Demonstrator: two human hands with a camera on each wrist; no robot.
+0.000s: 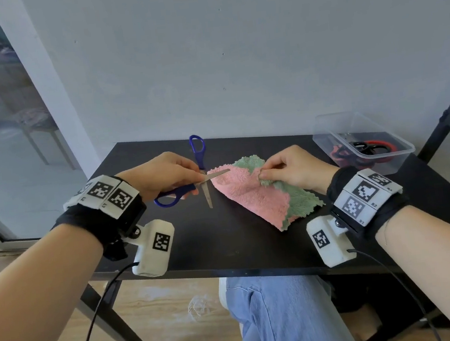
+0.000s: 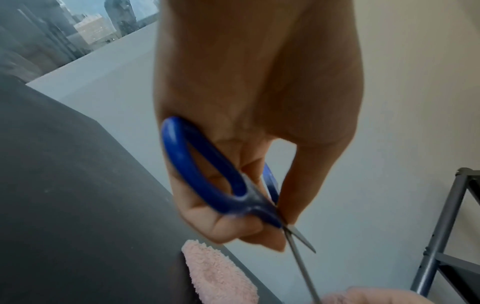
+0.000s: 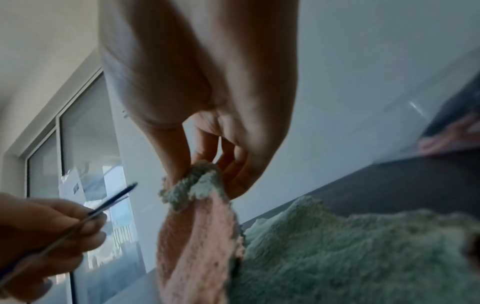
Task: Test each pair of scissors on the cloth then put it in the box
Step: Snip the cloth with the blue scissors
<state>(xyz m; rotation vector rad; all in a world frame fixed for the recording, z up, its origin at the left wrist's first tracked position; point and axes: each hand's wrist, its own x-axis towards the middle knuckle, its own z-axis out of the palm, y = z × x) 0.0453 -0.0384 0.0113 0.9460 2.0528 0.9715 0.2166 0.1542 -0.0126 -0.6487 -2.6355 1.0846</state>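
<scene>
The blue-handled scissors (image 1: 185,187) sit in the left hand (image 1: 162,174), just left of the pink and green cloth (image 1: 260,194) on the dark bench (image 1: 226,243); the blades stand wide apart, one pointing right over the pink edge of the cloth and the other pointing toward the near edge of the bench. The left grip is clamped on the handles close to the pivot, and in the left wrist view the fingers (image 2: 233,228) curl round the blue loop rather than plainly through it, so closing the blades cleanly may be awkward and the scissors could twist or slip. The right hand (image 1: 291,168) pinches a raised fold of the cloth between thumb and fingertips, its grip closed on the fabric, and it is near the upper blade tip; if the blades close too far along, they could nick those fingers. The thick pile may also bunch or fold between the blades instead of cutting, and a loose pinch would let the cloth drag left with the scissors. A second blue pair (image 1: 198,151) lies on the bench just beyond the left hand and could be knocked. The clear box (image 1: 327,142) sits at the far right with red and black scissors already inside, well apart from the cloth, so the carry across with blades open would be a hazard.
</scene>
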